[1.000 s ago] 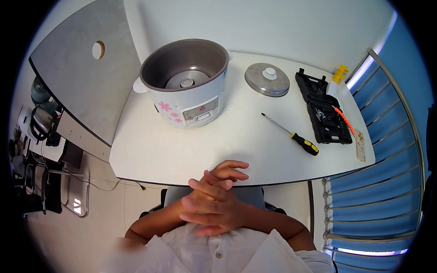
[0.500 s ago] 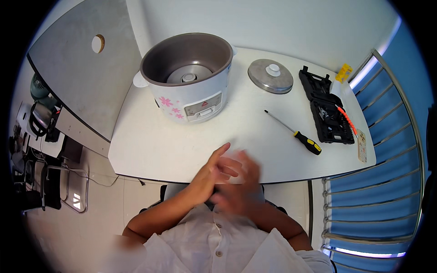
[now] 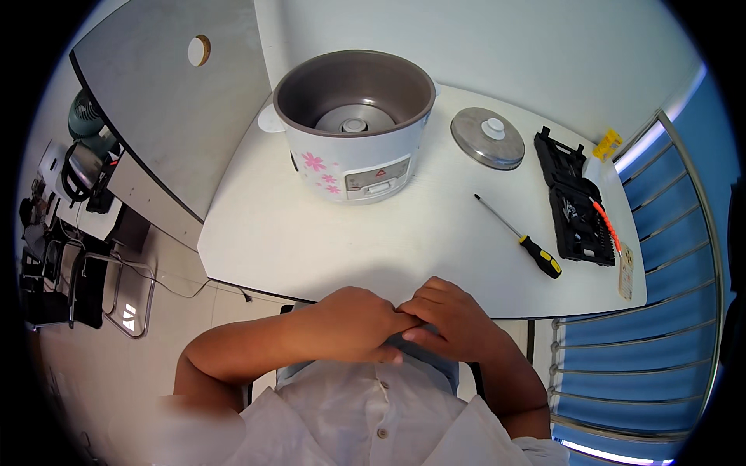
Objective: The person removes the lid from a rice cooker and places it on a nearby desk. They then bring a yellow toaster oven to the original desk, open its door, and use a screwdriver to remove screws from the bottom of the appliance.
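My left hand [image 3: 353, 322] and my right hand [image 3: 451, 318] rest together at the near edge of the white table [image 3: 264, 241], fingertips touching, with nothing in either. Both are curled closed. A white rice cooker [image 3: 353, 128] with pink flowers stands open at the far middle of the table, its heating plate showing inside. Its round metal lid [image 3: 487, 137] lies to the right. A screwdriver [image 3: 519, 235] with a black and yellow handle lies closest to my right hand.
A black open tool case [image 3: 573, 198] lies at the table's right end, with a yellow item [image 3: 607, 144] behind it. A grey desk [image 3: 155, 109] with a round hole adjoins on the left. Blue railings [image 3: 660, 311] run along the right.
My hands have come down from the clasped pose above the table edge and now lie lower, nearer my body. The view has tilted slightly. Objects on the table stay put.
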`<action>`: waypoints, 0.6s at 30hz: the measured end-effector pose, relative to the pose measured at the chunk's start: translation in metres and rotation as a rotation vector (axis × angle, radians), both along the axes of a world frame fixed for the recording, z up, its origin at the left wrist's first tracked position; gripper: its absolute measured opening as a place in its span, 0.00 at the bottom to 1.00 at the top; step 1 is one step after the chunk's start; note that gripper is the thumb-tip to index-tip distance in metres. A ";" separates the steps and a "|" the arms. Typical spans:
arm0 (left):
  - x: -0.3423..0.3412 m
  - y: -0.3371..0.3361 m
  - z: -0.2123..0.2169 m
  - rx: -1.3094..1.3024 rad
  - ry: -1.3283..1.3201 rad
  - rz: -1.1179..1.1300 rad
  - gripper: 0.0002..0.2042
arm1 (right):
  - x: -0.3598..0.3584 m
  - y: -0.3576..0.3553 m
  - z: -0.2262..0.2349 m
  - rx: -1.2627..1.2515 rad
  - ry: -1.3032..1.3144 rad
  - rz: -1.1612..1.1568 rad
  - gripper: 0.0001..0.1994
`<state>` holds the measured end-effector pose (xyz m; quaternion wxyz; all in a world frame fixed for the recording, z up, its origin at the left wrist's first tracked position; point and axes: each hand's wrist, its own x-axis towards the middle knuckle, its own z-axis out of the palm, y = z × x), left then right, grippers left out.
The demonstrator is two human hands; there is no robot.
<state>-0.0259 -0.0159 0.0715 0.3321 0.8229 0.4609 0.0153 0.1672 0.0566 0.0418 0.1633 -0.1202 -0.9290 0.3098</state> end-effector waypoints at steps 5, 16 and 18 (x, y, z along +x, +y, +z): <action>0.002 -0.001 -0.008 0.134 0.098 0.051 0.15 | -0.003 -0.004 -0.006 0.189 0.075 -0.118 0.10; 0.007 -0.002 -0.013 0.254 -0.034 0.152 0.25 | 0.000 -0.008 -0.016 0.120 0.183 -0.371 0.17; 0.005 -0.004 -0.010 0.208 -0.253 0.161 0.32 | 0.006 0.003 -0.016 0.070 0.440 -0.432 0.23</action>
